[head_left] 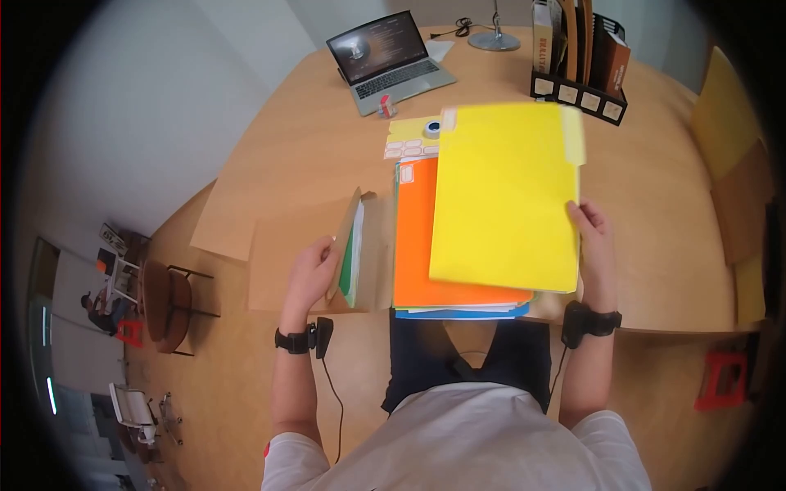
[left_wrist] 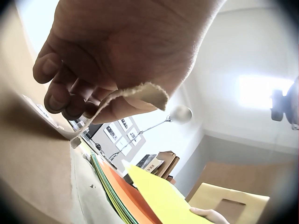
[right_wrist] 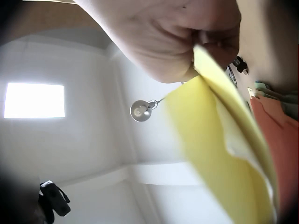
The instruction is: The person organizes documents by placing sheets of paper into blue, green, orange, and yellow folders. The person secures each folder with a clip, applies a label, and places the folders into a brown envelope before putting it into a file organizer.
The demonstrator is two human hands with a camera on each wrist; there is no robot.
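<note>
My right hand [head_left: 595, 229] pinches the right edge of a yellow file folder [head_left: 503, 196], thumb on its front. In the right wrist view the folder [right_wrist: 196, 140] gapes, with white paper inside. It overlaps an orange folder [head_left: 413, 237] that tops a stack with green, white and blue edges. To the left, my left hand [head_left: 313, 270] grips the raised side of a brown paper folder [head_left: 274, 245], which holds a green folder [head_left: 352, 254] and white sheets. From the left wrist, a rough brown edge [left_wrist: 152, 94] passes beneath the hand; the thumb is partly hidden.
Beyond the stack lie label sheets [head_left: 413, 150] and a tape roll [head_left: 432, 128]. A laptop [head_left: 401, 78] stands at the back left, with a small red-and-white item [head_left: 386, 105] before it. A lamp base [head_left: 494, 39] and a black file organizer [head_left: 577, 96] are farther back.
</note>
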